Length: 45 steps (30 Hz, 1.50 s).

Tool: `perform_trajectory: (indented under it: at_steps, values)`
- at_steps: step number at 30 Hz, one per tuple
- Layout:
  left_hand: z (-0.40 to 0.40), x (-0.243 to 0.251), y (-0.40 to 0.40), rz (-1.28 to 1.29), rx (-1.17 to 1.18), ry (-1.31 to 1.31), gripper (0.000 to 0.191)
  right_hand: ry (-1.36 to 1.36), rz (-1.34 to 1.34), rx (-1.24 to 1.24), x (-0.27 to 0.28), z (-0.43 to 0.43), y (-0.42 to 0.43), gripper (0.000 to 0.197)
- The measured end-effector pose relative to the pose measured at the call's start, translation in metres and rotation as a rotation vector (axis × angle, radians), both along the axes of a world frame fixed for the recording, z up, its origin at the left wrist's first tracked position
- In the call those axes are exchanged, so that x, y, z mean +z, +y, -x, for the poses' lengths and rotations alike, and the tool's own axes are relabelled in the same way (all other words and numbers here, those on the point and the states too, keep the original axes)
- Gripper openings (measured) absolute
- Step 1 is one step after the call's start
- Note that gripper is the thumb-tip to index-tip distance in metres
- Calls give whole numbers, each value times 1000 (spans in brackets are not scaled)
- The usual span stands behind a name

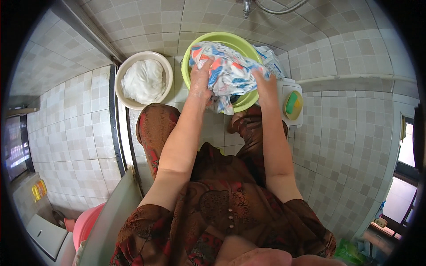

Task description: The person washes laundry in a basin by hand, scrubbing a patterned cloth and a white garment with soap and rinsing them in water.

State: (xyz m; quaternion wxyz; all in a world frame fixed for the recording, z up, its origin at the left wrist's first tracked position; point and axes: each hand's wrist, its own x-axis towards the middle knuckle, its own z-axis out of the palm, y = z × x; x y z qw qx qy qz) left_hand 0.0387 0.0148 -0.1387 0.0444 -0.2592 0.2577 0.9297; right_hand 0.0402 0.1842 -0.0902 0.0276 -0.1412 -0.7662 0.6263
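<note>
A patterned white cloth (pixel 229 71) with blue and coral print is bunched up over a lime-green plastic basin (pixel 221 35). My left hand (pixel 201 78) grips its left side, with the thumb on top. At the cloth's right end my right hand (pixel 263 81) has hold of it; this hand is slightly blurred. A loose fold hangs over the basin's near rim. Something dark shows in the basin below the cloth, but most of the inside is hidden. Left of it, a cream basin (pixel 168 65) holds a heap of wet-looking white cloth (pixel 143 81).
Right of the green basin, a small white stool (pixel 296 120) carries a yellow soap dish (pixel 294 114) with a green bar (pixel 291 102). A plastic packet (pixel 271 61) leans behind. A metal tap (pixel 246 11) with a hose is above. A pink tub (pixel 87 222) stands lower left, beyond a panel (pixel 111 212).
</note>
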Motion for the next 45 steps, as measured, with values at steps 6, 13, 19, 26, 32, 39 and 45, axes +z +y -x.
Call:
perform_trajectory:
  at_steps: [6, 13, 19, 26, 32, 39, 45]
  values:
    - [-2, 13, -7, 203, -77, 216, 23, 25, 178, -239, -72, 4, 44, 32]
    - [0, 9, -2, 233, -144, 324, 91, -103, 985, -71, -60, 9, 15, 30]
    - [-3, -43, 11, 709, -529, 14, 70, -63, 1078, -37, -45, 4, 9, 39]
    - [10, -91, 1, 1206, -14, 51, 46, 74, 1154, 98, -24, -3, 12, 49]
    - [-5, -42, 11, 722, -332, -183, 51, 169, 1109, 120, 3, -11, 14, 53]
    - [-3, -63, 19, -180, -292, 48, 44, 7, 1125, 216, -1, -37, -24, 54]
    - [12, -47, -2, -353, 182, 73, 31, 69, 1097, 19, -46, -40, 24, 37]
